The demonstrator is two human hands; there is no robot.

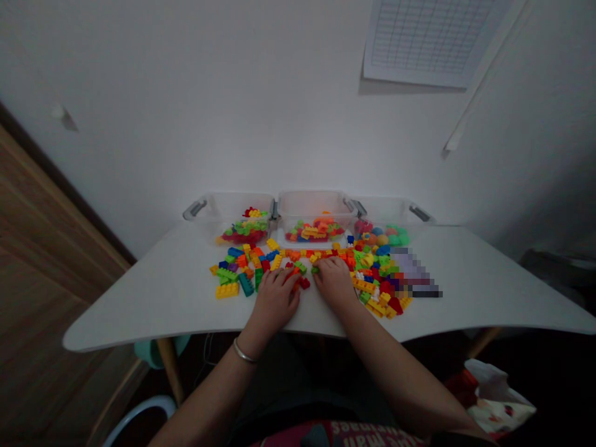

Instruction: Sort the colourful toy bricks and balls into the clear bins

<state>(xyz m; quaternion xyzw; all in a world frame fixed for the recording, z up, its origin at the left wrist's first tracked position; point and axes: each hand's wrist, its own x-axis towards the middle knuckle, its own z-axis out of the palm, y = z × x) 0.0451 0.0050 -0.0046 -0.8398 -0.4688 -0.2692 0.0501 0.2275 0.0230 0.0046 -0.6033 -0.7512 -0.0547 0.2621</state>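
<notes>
My left hand (275,297) rests low over the middle of the table, fingers curled round an orange toy brick (295,278). Red bricks (305,283) lie right beside its fingertips, and a green brick (300,267) is just beyond them. A short gap away, my right hand (333,283) bends its fingers down on a small green toy brick (315,270), which is mostly hidden. Loose bricks in many colours spread on both sides, with a yellow brick (227,290) at the left and a red piece (395,305) at the right.
Along the wall stand three clear plastic bins: a left bin (233,202) and a middle bin (316,202) with bricks, and a right bin (388,208) with rounded pieces. A blurred-out flat object (414,270) lies right on the white table (153,304). A bag (498,397) is below.
</notes>
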